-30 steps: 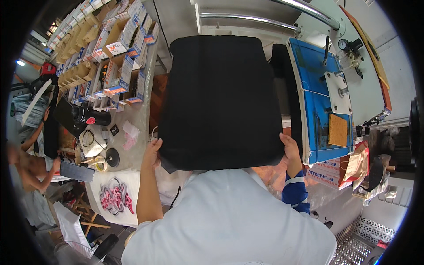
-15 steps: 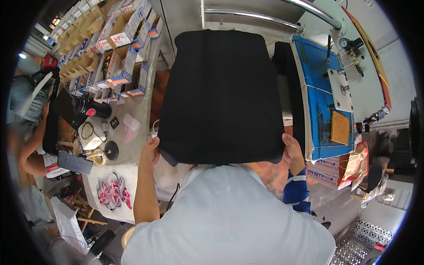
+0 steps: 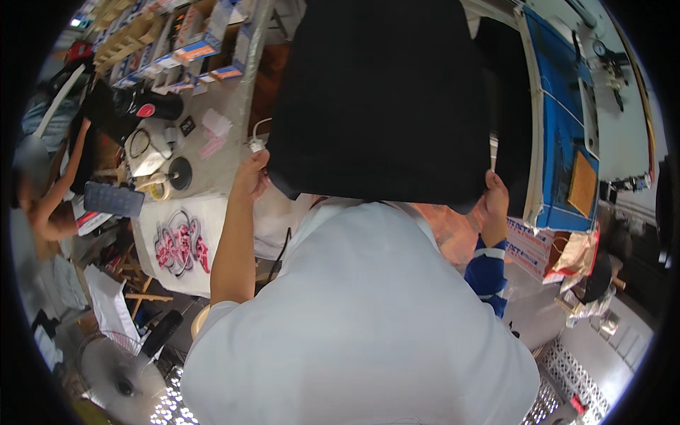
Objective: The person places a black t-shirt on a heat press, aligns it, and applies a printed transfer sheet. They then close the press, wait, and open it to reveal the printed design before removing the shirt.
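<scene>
A large piece of black cloth (image 3: pixel 382 106) spreads out in front of me, smooth and flat, its far edge cut off by the top of the view. My left hand (image 3: pixel 251 176) is closed at the near left corner, the fingertips partly tucked behind the cloth. At the near right corner my right hand (image 3: pixel 495 202) grips the edge in the same way, thumb upward. Whatever lies beneath the cloth is hidden, and its exact kind does not show. More black material (image 3: pixel 503 85) hangs just beyond its right edge.
Right of the cloth stands a machine with a blue panel (image 3: pixel 556 106) and a pressure gauge (image 3: pixel 600 48). On the left, a table carries cardboard boxes (image 3: pixel 205 35), a phone (image 3: pixel 113 199) and a pink-printed white sheet (image 3: pixel 182 244). Another person's arm (image 3: pixel 64 177) and a fan (image 3: pixel 124 382) are farther left.
The whole scene has shifted upward in the view, cloth and both hands with it, and the blue panel lies farther right. Both hands keep hold of the same near corners.
</scene>
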Demonstrator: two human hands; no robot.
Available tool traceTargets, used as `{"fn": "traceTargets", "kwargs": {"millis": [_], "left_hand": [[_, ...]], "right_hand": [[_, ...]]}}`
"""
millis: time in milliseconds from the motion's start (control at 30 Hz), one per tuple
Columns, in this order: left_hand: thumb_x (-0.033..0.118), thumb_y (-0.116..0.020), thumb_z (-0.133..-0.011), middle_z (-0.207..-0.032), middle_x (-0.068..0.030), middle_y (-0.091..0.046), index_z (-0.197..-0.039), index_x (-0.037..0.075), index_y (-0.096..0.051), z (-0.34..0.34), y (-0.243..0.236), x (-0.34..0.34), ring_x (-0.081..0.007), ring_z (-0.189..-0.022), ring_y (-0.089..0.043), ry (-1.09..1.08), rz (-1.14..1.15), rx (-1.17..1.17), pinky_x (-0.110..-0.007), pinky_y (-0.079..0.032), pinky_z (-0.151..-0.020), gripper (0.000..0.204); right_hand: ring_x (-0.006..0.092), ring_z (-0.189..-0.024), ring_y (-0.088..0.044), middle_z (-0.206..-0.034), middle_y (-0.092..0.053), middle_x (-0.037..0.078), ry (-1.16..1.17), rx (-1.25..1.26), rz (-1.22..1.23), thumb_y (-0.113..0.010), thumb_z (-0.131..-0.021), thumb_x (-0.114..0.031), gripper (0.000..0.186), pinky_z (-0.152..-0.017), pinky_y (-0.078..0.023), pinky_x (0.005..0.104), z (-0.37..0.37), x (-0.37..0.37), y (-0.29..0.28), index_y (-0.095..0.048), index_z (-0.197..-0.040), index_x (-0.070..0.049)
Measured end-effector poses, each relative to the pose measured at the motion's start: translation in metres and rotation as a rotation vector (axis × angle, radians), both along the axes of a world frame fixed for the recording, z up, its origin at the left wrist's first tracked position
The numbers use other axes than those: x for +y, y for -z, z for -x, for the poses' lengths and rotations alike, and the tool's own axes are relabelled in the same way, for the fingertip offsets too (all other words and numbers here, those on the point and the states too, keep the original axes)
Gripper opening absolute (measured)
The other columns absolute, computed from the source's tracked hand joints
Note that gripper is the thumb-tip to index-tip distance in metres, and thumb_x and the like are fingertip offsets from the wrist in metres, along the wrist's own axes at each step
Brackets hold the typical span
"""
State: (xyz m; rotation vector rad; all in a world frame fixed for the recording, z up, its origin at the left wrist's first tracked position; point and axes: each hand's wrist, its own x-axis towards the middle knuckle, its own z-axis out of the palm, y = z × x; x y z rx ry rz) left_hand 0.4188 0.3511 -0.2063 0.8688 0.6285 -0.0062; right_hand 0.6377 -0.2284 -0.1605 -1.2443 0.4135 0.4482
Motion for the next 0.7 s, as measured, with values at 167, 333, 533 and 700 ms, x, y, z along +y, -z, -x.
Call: {"fn": "traceTargets", "kwargs": {"millis": [167, 333, 533, 700], "left_hand": [[0.022, -0.072, -0.100, -0.139, -0.0157, -0.068, -0.141, -0.003, -0.060, -0.019, -0.008, -0.017, -0.0310, -0.129, -0.065, 0.049, 0.212, -0.200, -0.045, -0.049, -0.118, 0.049], [0.036, -0.069, -0.103, -0.143, -0.0166, -0.066, -0.152, -0.001, -0.051, -0.021, 0.032, -0.039, -0.0284, -0.133, -0.063, 0.141, -0.009, 0.273, -0.040, -0.055, -0.110, 0.064], [0.051, -0.054, -0.109, -0.144, -0.0137, -0.066, -0.154, -0.001, -0.051, -0.079, 0.039, -0.027, -0.0252, -0.129, -0.065, 0.347, -0.161, 0.301, -0.041, -0.054, -0.106, 0.069], [0.076, -0.046, -0.102, -0.147, -0.0154, -0.063, -0.151, 0.003, -0.056, -0.232, -0.015, 0.027, -0.0300, -0.137, -0.058, 0.215, 0.393, 0.011, -0.045, -0.050, -0.111, 0.088]], "right_hand": [[0.0185, -0.106, -0.071, -0.112, -0.074, 0.010, 0.174, -0.099, 0.397, -0.058, -0.111, -0.025, 0.030, -0.093, -0.058, 0.0326, -0.005, -0.021, 0.046, -0.068, -0.125, 0.000], [0.0208, -0.103, -0.071, -0.107, -0.075, 0.007, 0.071, 0.127, 0.396, -0.063, -0.109, -0.024, 0.028, -0.095, -0.056, 0.0337, 0.003, 0.046, 0.009, -0.072, -0.125, -0.004], [0.0241, -0.120, -0.067, -0.132, -0.068, 0.013, -0.014, -0.024, -0.035, -0.055, -0.113, -0.036, 0.043, -0.104, -0.055, 0.0366, -0.049, 0.012, 0.092, -0.062, -0.141, -0.005], [0.0319, -0.133, -0.062, -0.140, -0.067, 0.018, -0.078, 0.134, -0.254, -0.053, -0.110, -0.051, 0.063, -0.114, -0.050, 0.0442, -0.214, 0.111, 0.010, -0.060, -0.143, 0.002]]}}
